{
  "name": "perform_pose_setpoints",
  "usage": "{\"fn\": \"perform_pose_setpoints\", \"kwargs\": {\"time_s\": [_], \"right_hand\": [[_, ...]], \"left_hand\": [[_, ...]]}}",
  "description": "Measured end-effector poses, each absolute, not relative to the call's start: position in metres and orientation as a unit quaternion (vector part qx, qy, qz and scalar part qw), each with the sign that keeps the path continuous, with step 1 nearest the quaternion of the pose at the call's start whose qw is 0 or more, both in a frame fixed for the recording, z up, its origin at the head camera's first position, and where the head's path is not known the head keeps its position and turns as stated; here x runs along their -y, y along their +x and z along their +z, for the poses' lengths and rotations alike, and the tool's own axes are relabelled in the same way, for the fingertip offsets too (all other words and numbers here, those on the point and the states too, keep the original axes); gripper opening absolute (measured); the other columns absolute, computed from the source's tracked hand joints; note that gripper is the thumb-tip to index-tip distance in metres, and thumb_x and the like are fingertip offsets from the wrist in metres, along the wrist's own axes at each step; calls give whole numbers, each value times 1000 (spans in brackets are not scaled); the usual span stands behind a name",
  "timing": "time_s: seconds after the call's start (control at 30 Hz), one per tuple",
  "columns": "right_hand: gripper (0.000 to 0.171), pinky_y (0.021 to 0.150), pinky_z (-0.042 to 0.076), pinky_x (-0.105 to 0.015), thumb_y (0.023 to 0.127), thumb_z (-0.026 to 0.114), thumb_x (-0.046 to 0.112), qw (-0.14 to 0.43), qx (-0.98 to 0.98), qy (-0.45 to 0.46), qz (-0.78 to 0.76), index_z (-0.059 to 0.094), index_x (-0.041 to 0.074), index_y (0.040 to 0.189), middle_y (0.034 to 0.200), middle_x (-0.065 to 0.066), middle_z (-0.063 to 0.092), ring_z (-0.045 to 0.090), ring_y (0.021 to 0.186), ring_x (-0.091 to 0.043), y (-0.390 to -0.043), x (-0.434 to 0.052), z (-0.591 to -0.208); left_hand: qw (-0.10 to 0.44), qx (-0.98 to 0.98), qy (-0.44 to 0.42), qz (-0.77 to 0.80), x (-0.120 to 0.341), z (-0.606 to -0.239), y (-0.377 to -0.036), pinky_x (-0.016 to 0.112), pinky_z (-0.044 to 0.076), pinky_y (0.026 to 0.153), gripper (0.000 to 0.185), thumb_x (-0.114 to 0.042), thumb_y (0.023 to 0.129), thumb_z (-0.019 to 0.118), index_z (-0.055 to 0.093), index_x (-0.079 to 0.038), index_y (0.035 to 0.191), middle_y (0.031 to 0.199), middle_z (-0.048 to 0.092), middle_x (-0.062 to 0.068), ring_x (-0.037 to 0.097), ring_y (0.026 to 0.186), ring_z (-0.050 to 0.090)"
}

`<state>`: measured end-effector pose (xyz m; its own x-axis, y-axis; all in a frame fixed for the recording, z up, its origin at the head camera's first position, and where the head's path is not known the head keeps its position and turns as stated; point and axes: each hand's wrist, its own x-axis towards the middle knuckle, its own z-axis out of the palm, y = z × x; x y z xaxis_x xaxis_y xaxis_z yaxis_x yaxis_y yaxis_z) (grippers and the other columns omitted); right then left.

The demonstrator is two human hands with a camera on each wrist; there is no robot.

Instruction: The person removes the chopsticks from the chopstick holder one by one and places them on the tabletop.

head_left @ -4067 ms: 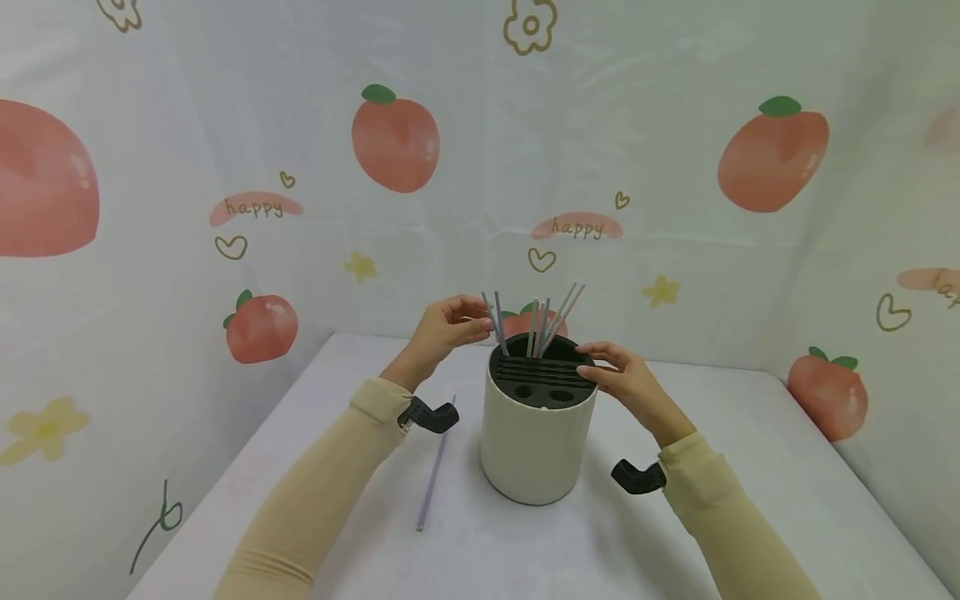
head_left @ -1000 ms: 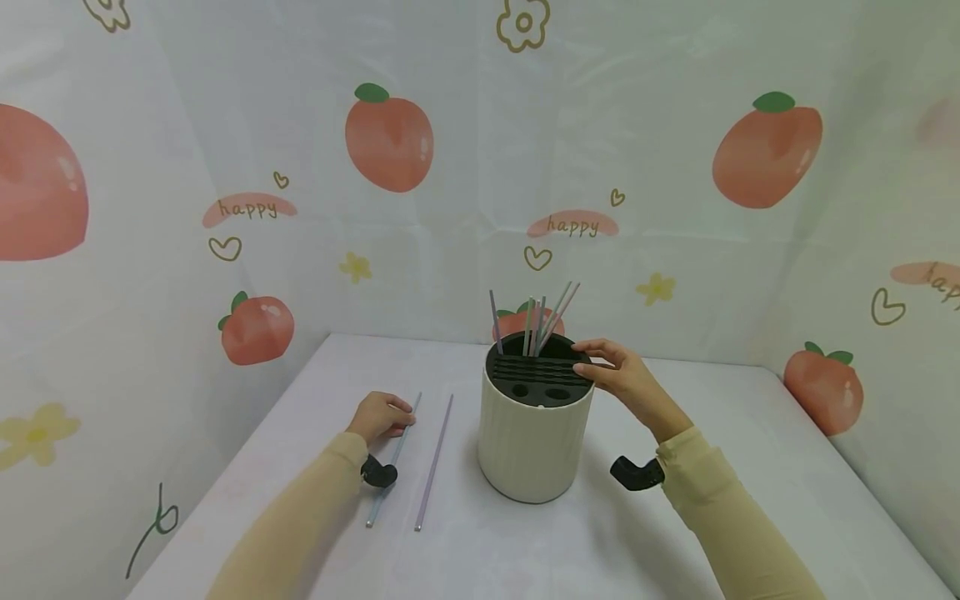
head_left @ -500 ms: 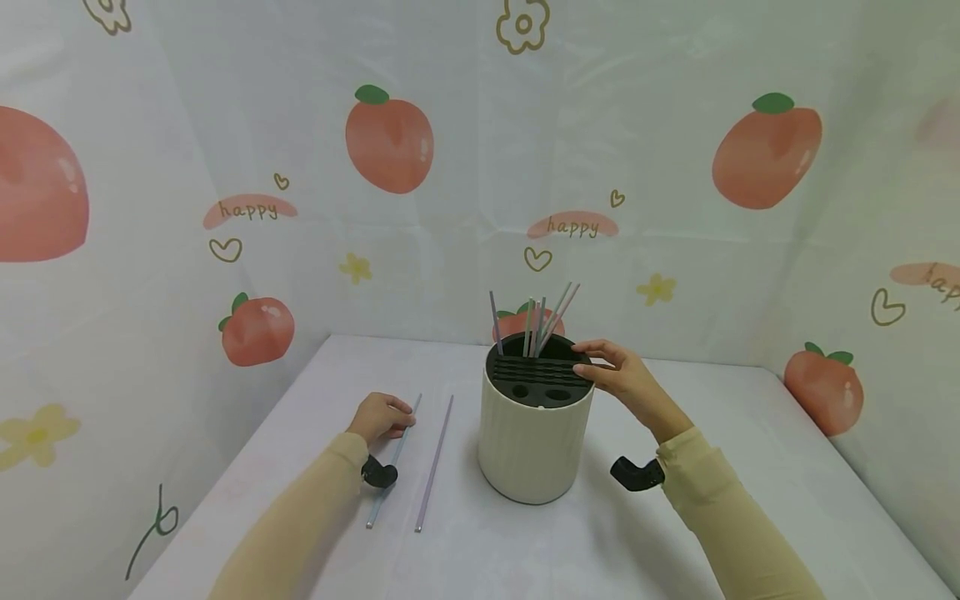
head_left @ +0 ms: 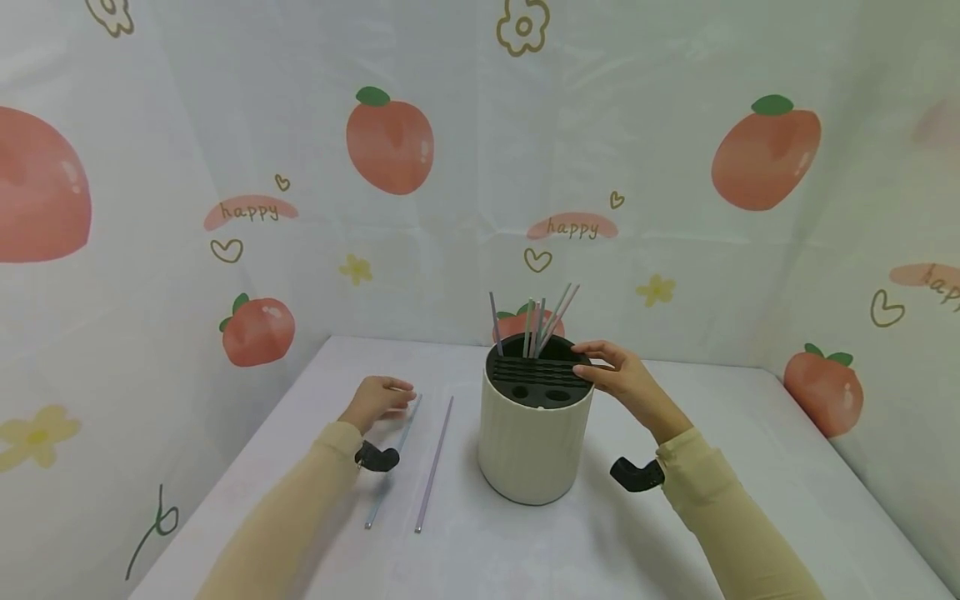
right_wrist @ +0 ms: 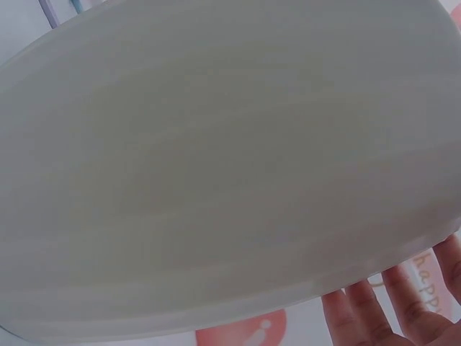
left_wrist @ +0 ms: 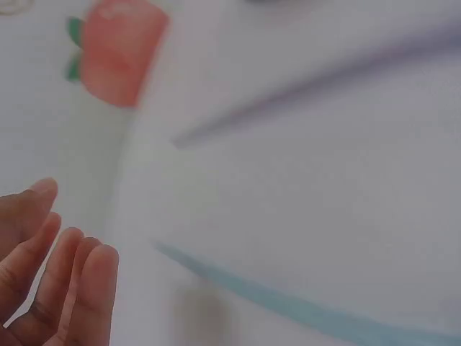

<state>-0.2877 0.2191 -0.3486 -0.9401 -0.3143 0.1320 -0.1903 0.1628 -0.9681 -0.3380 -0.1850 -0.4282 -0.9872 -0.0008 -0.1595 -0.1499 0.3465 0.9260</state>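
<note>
Relaxed and gripping nothing, my left hand [head_left: 378,400] hangs over the table [head_left: 720,408] to the left of the pot [head_left: 533,454], its fingertips just beside the far end of a light blue stick [head_left: 406,432]. That stick lies left of the pot, and a purple stick [head_left: 434,467] lies roughly alongside it, nearer the pot; the two are apart. With my right hand [head_left: 626,379] I hold the pot by the right side of its rim, thumb and fingers reaching over the edge at the black top [head_left: 537,393]. The pot stands upright, and several pale sticks [head_left: 541,323] stick up at slants from the large opening at its back. Behind the pot hangs a white cloth [head_left: 600,125] printed with peaches.
</note>
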Motion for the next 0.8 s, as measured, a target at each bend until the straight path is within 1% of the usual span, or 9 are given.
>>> {"fn": "perform_pose_setpoints", "kwargs": {"time_s": [0.07,0.1,0.2,0.3,0.43,0.5,0.6,0.7,0.8], "right_hand": [[45,92,47,-18,93,64,14,49,-760,-166,-627,48,-3,131,136,-17,45,56,109,-6,-288,-219,-349],[45,92,47,-18,93,64,14,49,-759,-166,-627,48,-3,131,135,-17,45,56,109,-6,-288,-219,-349],[44,91,47,-18,93,64,14,49,-758,-167,-628,49,-2,131,135,-16,45,56,109,-6,-288,-220,-349],[43,91,48,-17,93,64,14,48,-753,-168,-635,49,-2,131,134,-15,45,57,108,-5,-288,-219,-350],[42,91,49,-17,93,64,12,47,-740,-174,-648,50,-2,130,130,-12,47,59,104,-6,-288,-218,-351],[41,91,50,-18,93,63,11,47,-734,-177,-654,50,-2,129,128,-9,48,59,103,-6,-288,-218,-351],[39,90,50,-17,93,63,10,46,-730,-179,-658,51,-1,129,125,-6,49,59,102,-6,-289,-219,-353],[39,91,50,-17,94,63,10,45,-727,-180,-661,51,-1,129,125,-5,49,59,101,-6,-289,-219,-354],[40,91,50,-18,94,63,11,46,-724,-179,-664,50,-2,130,126,-6,48,60,101,-6,-289,-219,-355]], "left_hand": [[55,-797,-11,601,179,-408,-338,33,58,85,36,-9,92,66,58,8,123,119,64,21,30,105,64],[51,-788,4,613,175,-396,-338,34,58,87,38,-10,93,65,57,8,125,120,64,20,29,106,64],[42,-757,50,650,158,-355,-335,33,56,90,41,-11,94,64,54,7,129,115,64,12,20,100,64],[31,-729,94,677,139,-317,-330,31,57,89,39,-12,94,65,55,5,128,107,62,3,12,92,64],[26,-707,152,690,115,-285,-323,30,57,88,36,-10,92,66,57,4,124,110,62,5,13,95,64],[32,-705,176,686,104,-278,-320,32,56,90,35,-9,92,66,59,3,123,112,62,6,14,98,63],[39,-707,202,676,92,-277,-319,36,55,93,33,-5,90,67,60,4,121,111,64,5,15,99,64],[45,-716,217,662,84,-284,-318,39,55,94,31,-3,89,68,61,5,117,104,66,0,17,96,66],[54,-718,223,657,79,-294,-319,37,55,92,28,-2,88,69,61,7,113,98,68,-1,16,92,67]]}}
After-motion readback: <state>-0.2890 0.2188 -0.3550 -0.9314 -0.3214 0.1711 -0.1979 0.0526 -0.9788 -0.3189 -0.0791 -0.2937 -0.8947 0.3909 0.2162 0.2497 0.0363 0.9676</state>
